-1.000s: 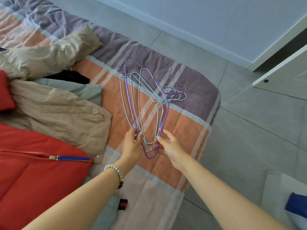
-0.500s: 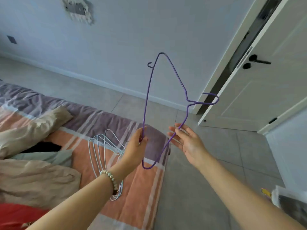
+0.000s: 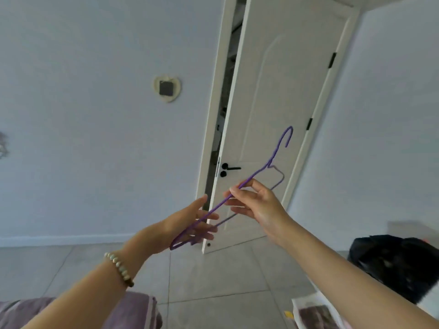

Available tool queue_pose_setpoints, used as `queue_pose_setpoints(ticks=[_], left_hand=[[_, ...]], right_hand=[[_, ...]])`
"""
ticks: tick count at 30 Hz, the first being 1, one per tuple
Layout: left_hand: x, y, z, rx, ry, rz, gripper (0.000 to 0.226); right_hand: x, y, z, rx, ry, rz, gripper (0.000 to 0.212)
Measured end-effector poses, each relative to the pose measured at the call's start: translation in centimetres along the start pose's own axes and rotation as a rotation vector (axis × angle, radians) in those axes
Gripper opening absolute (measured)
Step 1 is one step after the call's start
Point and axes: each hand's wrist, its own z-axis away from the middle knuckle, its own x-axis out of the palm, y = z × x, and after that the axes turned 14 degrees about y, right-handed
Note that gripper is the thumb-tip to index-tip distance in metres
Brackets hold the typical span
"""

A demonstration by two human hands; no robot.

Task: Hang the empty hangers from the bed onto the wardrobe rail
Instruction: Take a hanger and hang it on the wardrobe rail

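A purple wire hanger (image 3: pixel 257 173) is up in the air in front of a white door, its hook pointing up to the right. My right hand (image 3: pixel 255 203) pinches one arm of the hanger between thumb and fingertips. My left hand (image 3: pixel 190 224) lies under the hanger's lower end with fingers stretched out, touching the wire. Only a purple corner of the bed (image 3: pixel 140 309) shows at the bottom left. The other hangers and the wardrobe rail are out of view.
A white door (image 3: pixel 280 91) with a black handle (image 3: pixel 229 168) stands slightly ajar ahead. A black bag (image 3: pixel 399 262) sits on the tiled floor at right, with papers (image 3: pixel 313 314) near the bottom edge. A wall switch (image 3: pixel 166 87) hangs left of the door.
The view swung up from the bed to the door. The purple hanger left the pile, and my right hand now pinches it while my left hand has relaxed beneath it.
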Motion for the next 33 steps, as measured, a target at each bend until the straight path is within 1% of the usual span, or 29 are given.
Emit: queue_pose_setpoints(ticks=[6,7,10,13,19,26,33], left_hand=[[8.3,10.8,2.5,0.143,-0.439,-0.145,0.063],[10.2,12.3,3.2,0.181,-0.483,-0.177,0.061],[16.2,15.9,5.6,0.361,-0.510,-0.275,0.050],[22.1,18.3,7.6,0.513,-0.581,-0.321,0.041],[33.7,21.6,11.0,0.666,-0.712,-0.332,0.034],[47.7,23.7,14.7,0.721,-0.785,-0.231,0.031],[60.0,24.6,17.2,0.697,-0.820,-0.077,0.033]], right_hand=[[-11.4,-7.3,3.2,-0.090,0.240,-0.102,0.008],[-13.3,-8.1,3.9,-0.106,0.286,-0.105,0.008],[-18.8,-10.4,6.6,-0.150,0.402,-0.099,0.006],[-24.0,-12.3,9.4,-0.193,0.503,-0.121,0.005],[-34.1,-16.1,14.7,-0.282,0.684,-0.053,0.007],[-45.5,-19.3,19.3,-0.314,0.856,-0.041,0.004],[-55.8,-21.0,21.6,-0.267,0.931,-0.131,0.008]])
